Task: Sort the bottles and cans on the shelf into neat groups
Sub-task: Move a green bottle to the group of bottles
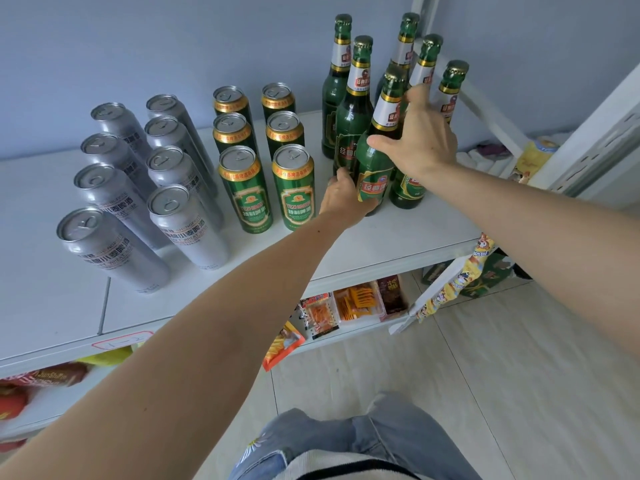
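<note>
head view: a person's left hand and right hand both close around the front green bottle near the shelf's right front edge, apparently squaring off the bottle group; it stands upright, cap up. silver cans and green cans already sit grouped. next move likely needs a steady nudge without toppling neighbours.

Both your arms are bare from the lower edges of the frame up to the wrists; no sleeves, watch, rings or bands show on either. Your left hand and right hand wear no gloves, and the fingers are bare too. At the bottom centre you wear light blue faded jeans with a small white daisy patch on the left side. Below them shows a strip of pale fabric crossed by a dark band.
</note>
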`<move>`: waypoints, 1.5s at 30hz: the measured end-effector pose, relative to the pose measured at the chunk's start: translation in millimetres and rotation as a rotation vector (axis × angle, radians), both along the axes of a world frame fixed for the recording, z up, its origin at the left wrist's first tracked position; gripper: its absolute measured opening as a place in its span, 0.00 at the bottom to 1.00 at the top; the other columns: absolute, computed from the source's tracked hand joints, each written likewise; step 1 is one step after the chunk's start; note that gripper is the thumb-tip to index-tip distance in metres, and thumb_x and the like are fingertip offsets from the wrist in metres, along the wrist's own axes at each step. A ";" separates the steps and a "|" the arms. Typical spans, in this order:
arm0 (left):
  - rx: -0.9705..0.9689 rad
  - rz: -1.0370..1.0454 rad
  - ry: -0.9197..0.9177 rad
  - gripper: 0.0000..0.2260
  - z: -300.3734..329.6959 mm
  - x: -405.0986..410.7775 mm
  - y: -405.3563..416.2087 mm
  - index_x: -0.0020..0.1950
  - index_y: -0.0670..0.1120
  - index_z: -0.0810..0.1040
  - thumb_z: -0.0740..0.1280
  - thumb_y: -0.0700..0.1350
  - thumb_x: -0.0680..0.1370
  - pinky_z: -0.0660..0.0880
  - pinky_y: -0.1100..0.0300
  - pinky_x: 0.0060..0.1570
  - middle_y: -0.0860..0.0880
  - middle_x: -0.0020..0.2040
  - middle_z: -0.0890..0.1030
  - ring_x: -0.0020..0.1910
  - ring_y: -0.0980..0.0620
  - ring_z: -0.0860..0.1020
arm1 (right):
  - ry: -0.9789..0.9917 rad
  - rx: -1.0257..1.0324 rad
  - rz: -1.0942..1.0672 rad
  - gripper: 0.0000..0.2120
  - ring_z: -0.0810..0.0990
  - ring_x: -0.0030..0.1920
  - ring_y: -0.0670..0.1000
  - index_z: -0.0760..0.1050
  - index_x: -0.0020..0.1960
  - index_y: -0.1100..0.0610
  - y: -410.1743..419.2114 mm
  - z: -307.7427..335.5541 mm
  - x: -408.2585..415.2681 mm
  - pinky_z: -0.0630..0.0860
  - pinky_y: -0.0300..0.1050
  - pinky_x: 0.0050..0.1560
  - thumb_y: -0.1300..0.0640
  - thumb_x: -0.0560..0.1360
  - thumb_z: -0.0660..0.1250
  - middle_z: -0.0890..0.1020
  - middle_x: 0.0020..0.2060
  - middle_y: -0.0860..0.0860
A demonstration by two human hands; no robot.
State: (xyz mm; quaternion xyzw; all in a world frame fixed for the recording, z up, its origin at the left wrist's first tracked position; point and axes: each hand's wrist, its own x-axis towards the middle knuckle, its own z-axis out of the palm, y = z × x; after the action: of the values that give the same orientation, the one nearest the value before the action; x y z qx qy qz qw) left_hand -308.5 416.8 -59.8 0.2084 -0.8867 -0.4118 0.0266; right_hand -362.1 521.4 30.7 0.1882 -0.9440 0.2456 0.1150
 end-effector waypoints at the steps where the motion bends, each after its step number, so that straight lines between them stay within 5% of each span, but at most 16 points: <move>1: -0.010 -0.007 -0.006 0.31 1.8 4.2 -0.8 0.70 0.42 0.62 0.72 0.50 0.73 0.70 0.52 0.60 0.41 0.66 0.70 0.64 0.43 0.71 | 0.007 -0.010 -0.007 0.33 0.78 0.55 0.59 0.62 0.65 0.58 0.9 0.9 4.6 0.68 0.49 0.43 0.44 0.70 0.73 0.78 0.56 0.54; 9: -0.070 -0.171 -0.049 0.24 6.2 38.7 -5.5 0.66 0.43 0.69 0.70 0.52 0.75 0.73 0.57 0.49 0.44 0.61 0.75 0.58 0.46 0.75 | 0.086 -0.035 -0.087 0.26 0.76 0.56 0.56 0.65 0.62 0.57 9.8 -2.4 45.4 0.71 0.50 0.44 0.46 0.71 0.71 0.75 0.57 0.52; 22: -0.097 0.021 -0.064 0.14 17.8 203.3 -52.9 0.57 0.45 0.78 0.71 0.51 0.75 0.76 0.50 0.56 0.48 0.56 0.80 0.56 0.48 0.77 | 0.102 -0.037 0.286 0.12 0.79 0.48 0.54 0.71 0.57 0.56 -33.8 -11.2 167.1 0.74 0.48 0.44 0.53 0.76 0.66 0.80 0.49 0.50; 33: -0.151 0.360 -0.058 0.07 41.6 385.4 -189.1 0.47 0.49 0.80 0.72 0.48 0.72 0.77 0.53 0.54 0.49 0.51 0.82 0.52 0.48 0.80 | 0.084 -0.025 0.644 0.11 0.78 0.55 0.56 0.72 0.59 0.55 -191.6 -2.6 312.3 0.75 0.51 0.48 0.54 0.77 0.62 0.78 0.57 0.51; 45: -0.284 0.457 -0.164 0.08 53.5 554.7 -411.3 0.50 0.46 0.79 0.71 0.47 0.74 0.78 0.53 0.52 0.49 0.50 0.81 0.50 0.49 0.79 | -0.003 -0.159 0.846 0.12 0.79 0.51 0.55 0.73 0.57 0.59 -427.8 -8.0 452.1 0.75 0.49 0.51 0.58 0.75 0.64 0.78 0.56 0.53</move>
State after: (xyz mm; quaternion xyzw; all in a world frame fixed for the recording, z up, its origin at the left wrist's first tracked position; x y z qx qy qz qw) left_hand 246.2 5.5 -6.3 0.4299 -0.8647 -0.2485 0.0759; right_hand 90.0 93.6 22.8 0.5487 -0.7620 0.3435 0.0169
